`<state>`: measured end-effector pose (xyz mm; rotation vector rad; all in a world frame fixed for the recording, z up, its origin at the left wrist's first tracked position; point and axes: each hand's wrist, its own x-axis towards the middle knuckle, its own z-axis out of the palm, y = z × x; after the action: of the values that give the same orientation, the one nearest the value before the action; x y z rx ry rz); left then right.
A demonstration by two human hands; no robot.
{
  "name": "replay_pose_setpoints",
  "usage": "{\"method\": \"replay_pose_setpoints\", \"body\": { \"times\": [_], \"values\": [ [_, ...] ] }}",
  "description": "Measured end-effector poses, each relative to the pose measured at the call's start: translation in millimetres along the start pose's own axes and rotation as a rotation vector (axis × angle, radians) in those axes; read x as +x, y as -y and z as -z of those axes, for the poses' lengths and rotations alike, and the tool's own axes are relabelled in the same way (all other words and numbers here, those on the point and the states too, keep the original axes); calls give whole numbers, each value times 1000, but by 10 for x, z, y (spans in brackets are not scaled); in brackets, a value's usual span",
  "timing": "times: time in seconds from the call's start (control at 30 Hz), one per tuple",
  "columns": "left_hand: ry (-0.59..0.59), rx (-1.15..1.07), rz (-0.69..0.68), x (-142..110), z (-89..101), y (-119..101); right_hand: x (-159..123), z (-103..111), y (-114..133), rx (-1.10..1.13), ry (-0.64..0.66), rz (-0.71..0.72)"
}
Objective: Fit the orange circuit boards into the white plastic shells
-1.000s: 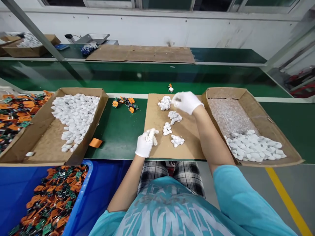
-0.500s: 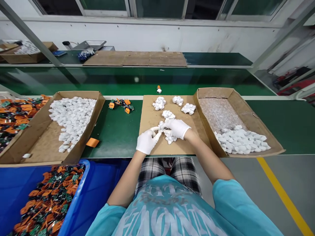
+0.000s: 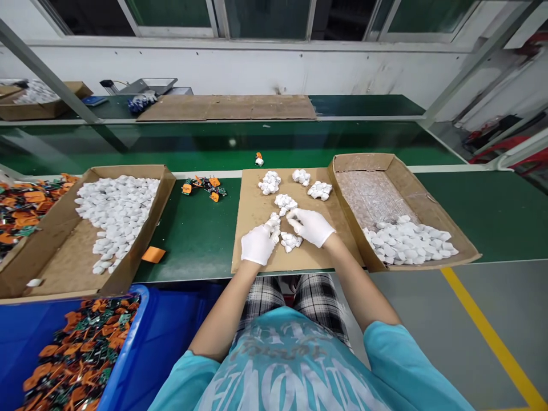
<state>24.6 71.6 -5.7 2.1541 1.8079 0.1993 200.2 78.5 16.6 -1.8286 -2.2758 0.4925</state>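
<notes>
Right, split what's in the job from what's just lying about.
Likely in the job: left hand, right hand, white clusters, cardboard sheet, left box, right box.

Apparently just lying about: loose orange piece, blue-and-white bundle, grey tray.

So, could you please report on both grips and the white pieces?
Left grip at a white cluster, hold unclear. Right grip close beside it. Other white clusters lie nearby on cardboard.

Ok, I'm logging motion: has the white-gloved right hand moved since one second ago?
Yes: the right hand came nearer the brown cardboard sheet's near edge.
</notes>
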Motion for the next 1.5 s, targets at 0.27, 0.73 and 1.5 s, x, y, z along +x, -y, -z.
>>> {"method": "replay_pose_setpoints", "body": {
  "times": [0.27, 0.73, 1.5],
  "values": [
    [-58, -326, -76, -23, -43, 169, -107, 91, -678, 265, -405, -348],
    [-79, -465, -86, -50, -58, 202, 312, 135, -666, -71, -389, -594],
    [-159, -350, -236, -102, -83, 230, -406, -87, -555, 154, -387, -367]
  ]
}}
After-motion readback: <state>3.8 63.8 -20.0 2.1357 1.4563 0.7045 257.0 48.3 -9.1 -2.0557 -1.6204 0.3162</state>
